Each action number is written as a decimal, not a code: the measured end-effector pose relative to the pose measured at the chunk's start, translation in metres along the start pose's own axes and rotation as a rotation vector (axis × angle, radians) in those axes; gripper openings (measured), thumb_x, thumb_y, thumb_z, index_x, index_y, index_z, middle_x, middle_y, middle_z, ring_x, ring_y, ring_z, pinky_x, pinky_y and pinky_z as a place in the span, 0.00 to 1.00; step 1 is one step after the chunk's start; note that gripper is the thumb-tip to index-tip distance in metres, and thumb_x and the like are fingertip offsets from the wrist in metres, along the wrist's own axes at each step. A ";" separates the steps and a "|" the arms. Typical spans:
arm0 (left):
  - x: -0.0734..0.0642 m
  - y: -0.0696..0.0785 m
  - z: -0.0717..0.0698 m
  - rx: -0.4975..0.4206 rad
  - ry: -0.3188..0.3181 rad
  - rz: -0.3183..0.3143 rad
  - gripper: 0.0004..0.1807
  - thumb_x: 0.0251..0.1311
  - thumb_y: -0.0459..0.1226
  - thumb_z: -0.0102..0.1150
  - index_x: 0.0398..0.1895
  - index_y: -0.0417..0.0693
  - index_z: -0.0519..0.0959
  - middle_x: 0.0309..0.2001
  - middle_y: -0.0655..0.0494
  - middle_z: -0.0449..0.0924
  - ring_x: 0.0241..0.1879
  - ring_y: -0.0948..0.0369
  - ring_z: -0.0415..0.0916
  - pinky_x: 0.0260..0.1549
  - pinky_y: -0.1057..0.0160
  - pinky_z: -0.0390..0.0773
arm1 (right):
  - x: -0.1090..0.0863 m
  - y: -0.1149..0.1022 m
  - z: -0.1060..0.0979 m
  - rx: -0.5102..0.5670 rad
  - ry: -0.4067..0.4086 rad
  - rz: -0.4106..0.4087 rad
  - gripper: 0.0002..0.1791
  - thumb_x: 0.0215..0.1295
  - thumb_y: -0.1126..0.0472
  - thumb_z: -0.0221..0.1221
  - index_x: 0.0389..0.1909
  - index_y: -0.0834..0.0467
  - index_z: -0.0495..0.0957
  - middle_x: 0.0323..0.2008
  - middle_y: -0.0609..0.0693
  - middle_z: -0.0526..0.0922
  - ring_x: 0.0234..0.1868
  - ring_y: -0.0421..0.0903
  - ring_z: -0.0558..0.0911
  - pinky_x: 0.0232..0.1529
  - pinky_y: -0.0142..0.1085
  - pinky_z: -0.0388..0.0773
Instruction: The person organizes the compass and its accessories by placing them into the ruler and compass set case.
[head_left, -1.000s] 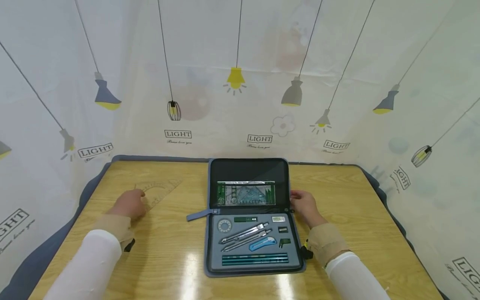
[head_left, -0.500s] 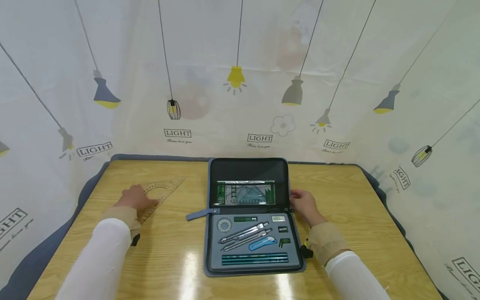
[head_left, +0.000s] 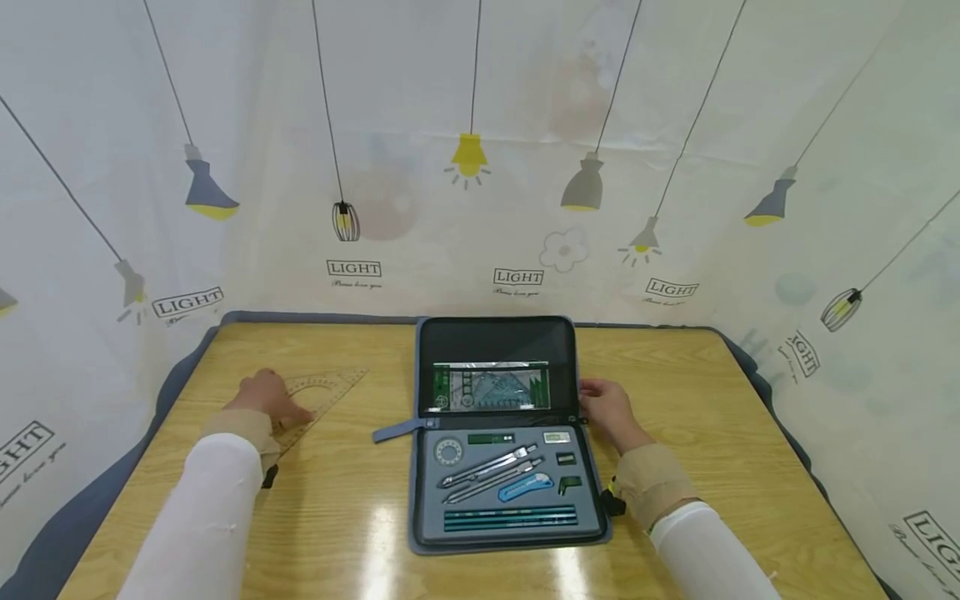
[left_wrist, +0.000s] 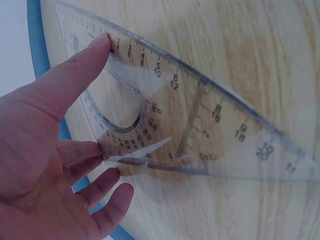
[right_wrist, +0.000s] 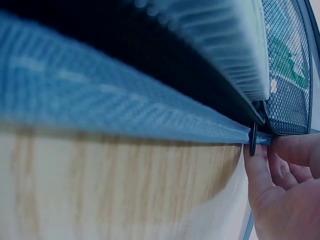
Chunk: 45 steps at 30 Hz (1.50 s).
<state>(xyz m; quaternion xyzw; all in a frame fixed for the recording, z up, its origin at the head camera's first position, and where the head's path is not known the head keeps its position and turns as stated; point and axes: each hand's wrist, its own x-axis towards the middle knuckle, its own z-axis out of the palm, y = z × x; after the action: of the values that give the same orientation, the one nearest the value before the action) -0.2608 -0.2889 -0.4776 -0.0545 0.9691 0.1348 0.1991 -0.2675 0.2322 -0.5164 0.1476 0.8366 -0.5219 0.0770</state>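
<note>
A clear triangular set square (head_left: 330,396) with a protractor cutout lies at the left of the wooden table. My left hand (head_left: 266,396) holds it across its width. In the left wrist view, the thumb (left_wrist: 92,52) is at the long scaled edge and the fingertips (left_wrist: 107,155) are at the opposite edge. A blue zippered case (head_left: 414,500) lies unfolded at the centre, its mesh lid pocket holding a packet of templates (head_left: 491,387). At the hinge end of the lid, my right hand (head_left: 606,412) pinches the case's right edge, close to the black zip pull (right_wrist: 253,139).
The case's grey tray holds a round dial (head_left: 448,451), two compasses (head_left: 487,467), a blue utility knife (head_left: 525,487), pencils (head_left: 510,518), an eraser (head_left: 557,437) and a sharpener (head_left: 570,484). A blue strap (head_left: 397,431) sticks out left. Behind the table hangs a lamp-printed curtain (head_left: 420,167).
My left hand has moved slightly right and brought its thumb to the set square's long edge. The set square has shifted a little. My right hand and the case have stayed put.
</note>
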 end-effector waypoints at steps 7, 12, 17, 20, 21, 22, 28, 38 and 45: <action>-0.004 -0.001 0.000 -0.051 -0.016 -0.044 0.51 0.40 0.60 0.70 0.50 0.19 0.70 0.53 0.22 0.56 0.50 0.34 0.60 0.50 0.40 0.70 | 0.000 0.000 0.000 -0.017 0.005 -0.006 0.21 0.66 0.71 0.48 0.60 0.68 0.69 0.54 0.65 0.75 0.51 0.54 0.78 0.50 0.42 0.78; -0.006 -0.002 0.000 -0.091 0.006 -0.084 0.56 0.31 0.62 0.73 0.50 0.20 0.69 0.47 0.26 0.58 0.46 0.38 0.59 0.47 0.41 0.71 | 0.000 0.001 0.001 -0.022 0.012 -0.013 0.21 0.66 0.70 0.48 0.60 0.68 0.69 0.53 0.65 0.75 0.50 0.53 0.78 0.48 0.41 0.79; -0.003 -0.006 0.003 -0.162 0.021 -0.146 0.58 0.21 0.64 0.75 0.48 0.24 0.70 0.47 0.29 0.57 0.46 0.38 0.58 0.44 0.41 0.71 | 0.000 0.002 0.001 -0.021 0.016 -0.027 0.20 0.65 0.71 0.48 0.59 0.69 0.70 0.52 0.66 0.76 0.48 0.53 0.79 0.47 0.40 0.79; -0.001 -0.009 0.005 -0.173 0.025 -0.150 0.61 0.18 0.66 0.75 0.49 0.24 0.69 0.47 0.28 0.56 0.46 0.37 0.58 0.44 0.41 0.71 | 0.000 0.002 0.002 -0.024 0.021 -0.026 0.20 0.65 0.71 0.49 0.59 0.69 0.70 0.52 0.66 0.76 0.48 0.53 0.79 0.46 0.40 0.79; 0.000 -0.009 0.006 -0.175 0.029 -0.149 0.63 0.18 0.66 0.75 0.50 0.23 0.68 0.47 0.28 0.56 0.46 0.37 0.58 0.44 0.40 0.71 | 0.000 0.002 0.002 -0.027 0.022 -0.027 0.20 0.65 0.71 0.48 0.59 0.69 0.70 0.53 0.66 0.76 0.49 0.53 0.79 0.47 0.40 0.79; 0.000 -0.009 0.006 -0.175 0.032 -0.146 0.64 0.18 0.66 0.75 0.51 0.22 0.67 0.47 0.28 0.56 0.46 0.37 0.58 0.44 0.40 0.71 | 0.000 0.002 0.002 -0.028 0.022 -0.027 0.21 0.65 0.71 0.48 0.59 0.69 0.70 0.53 0.66 0.76 0.49 0.53 0.79 0.47 0.40 0.79; -0.004 -0.008 0.004 -0.163 0.027 -0.123 0.67 0.24 0.64 0.75 0.59 0.22 0.58 0.52 0.23 0.55 0.50 0.31 0.58 0.47 0.36 0.68 | 0.001 0.001 0.002 -0.034 0.025 -0.029 0.20 0.66 0.71 0.48 0.59 0.69 0.70 0.53 0.65 0.76 0.49 0.53 0.79 0.47 0.40 0.79; 0.000 -0.017 0.011 -0.208 -0.016 -0.153 0.79 0.15 0.66 0.75 0.63 0.21 0.46 0.53 0.22 0.53 0.50 0.31 0.62 0.50 0.37 0.68 | 0.001 0.001 0.002 -0.040 0.022 -0.020 0.21 0.66 0.71 0.48 0.59 0.69 0.70 0.53 0.65 0.76 0.50 0.53 0.78 0.48 0.41 0.78; 0.003 -0.027 0.016 -0.335 -0.027 -0.144 0.85 0.17 0.68 0.74 0.65 0.26 0.29 0.60 0.17 0.49 0.58 0.28 0.56 0.54 0.36 0.65 | 0.000 0.001 0.002 -0.036 0.026 -0.024 0.21 0.65 0.71 0.48 0.59 0.69 0.70 0.53 0.65 0.76 0.50 0.53 0.78 0.47 0.40 0.79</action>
<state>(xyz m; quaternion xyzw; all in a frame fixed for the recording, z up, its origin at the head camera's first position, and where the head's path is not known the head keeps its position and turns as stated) -0.2528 -0.3104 -0.4995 -0.1544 0.9239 0.2807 0.2092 -0.2673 0.2311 -0.5181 0.1428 0.8485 -0.5057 0.0624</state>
